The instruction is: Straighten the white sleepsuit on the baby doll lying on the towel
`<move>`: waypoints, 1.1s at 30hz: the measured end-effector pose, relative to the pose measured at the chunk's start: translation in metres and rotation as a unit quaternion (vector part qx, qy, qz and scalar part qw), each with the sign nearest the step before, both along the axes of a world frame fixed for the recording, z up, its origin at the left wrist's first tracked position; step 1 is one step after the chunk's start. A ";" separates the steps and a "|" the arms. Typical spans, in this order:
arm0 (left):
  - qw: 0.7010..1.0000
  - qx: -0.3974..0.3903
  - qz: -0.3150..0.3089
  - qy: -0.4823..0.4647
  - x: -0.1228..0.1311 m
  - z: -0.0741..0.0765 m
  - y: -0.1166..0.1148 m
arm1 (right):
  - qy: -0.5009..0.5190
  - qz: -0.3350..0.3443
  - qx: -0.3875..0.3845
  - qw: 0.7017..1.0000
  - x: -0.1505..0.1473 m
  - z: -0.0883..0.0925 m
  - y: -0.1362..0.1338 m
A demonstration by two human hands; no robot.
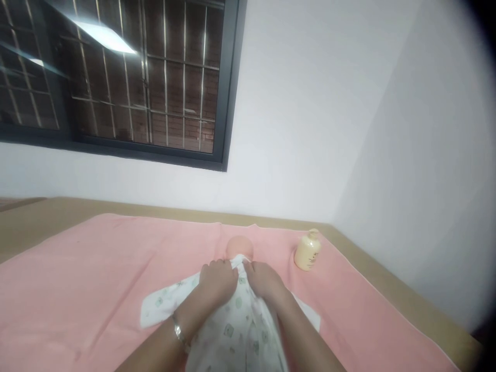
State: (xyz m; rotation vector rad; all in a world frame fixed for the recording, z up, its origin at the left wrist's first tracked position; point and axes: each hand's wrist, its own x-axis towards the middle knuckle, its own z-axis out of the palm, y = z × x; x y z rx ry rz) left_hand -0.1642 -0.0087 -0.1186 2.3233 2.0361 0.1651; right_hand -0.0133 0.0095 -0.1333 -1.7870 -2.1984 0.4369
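Observation:
A white baby garment (232, 328) with small green prints lies over the pink cloth, its sleeves spread to both sides. Just beyond its neckline shows the rounded, skin-toned top of what looks like a doll's head (239, 247); the rest of it is hidden. My left hand (220, 279) has its fingers closed on the neckline's left side. Close by on the right, my right hand (265, 279) grips the same neckline. Between my thumbs the fabric is bunched up. A silver bracelet is on my left wrist.
A cream pump bottle (307, 252) stands upright on the pink cloth (96, 274), right of the head. Beneath the cloth is a tan surface (50, 219) whose far edge meets the white wall. A dark-framed window (155, 88) with metal bars is at upper left.

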 end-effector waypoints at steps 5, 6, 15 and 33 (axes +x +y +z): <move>0.988 -0.065 0.008 -0.137 -0.011 -0.004 0.015 | -0.022 0.006 0.023 0.999 -0.005 0.023 -0.024; 0.985 -0.072 0.015 -0.156 -0.012 -0.005 0.017 | -0.023 0.009 0.028 0.999 -0.006 0.026 -0.026; 0.999 0.015 0.033 -0.038 0.003 -0.006 0.001 | -0.016 -0.022 -0.024 0.999 0.000 0.006 0.000; 1.000 0.023 0.010 -0.015 0.003 -0.007 -0.001 | -0.026 -0.027 -0.035 0.999 0.001 0.002 0.003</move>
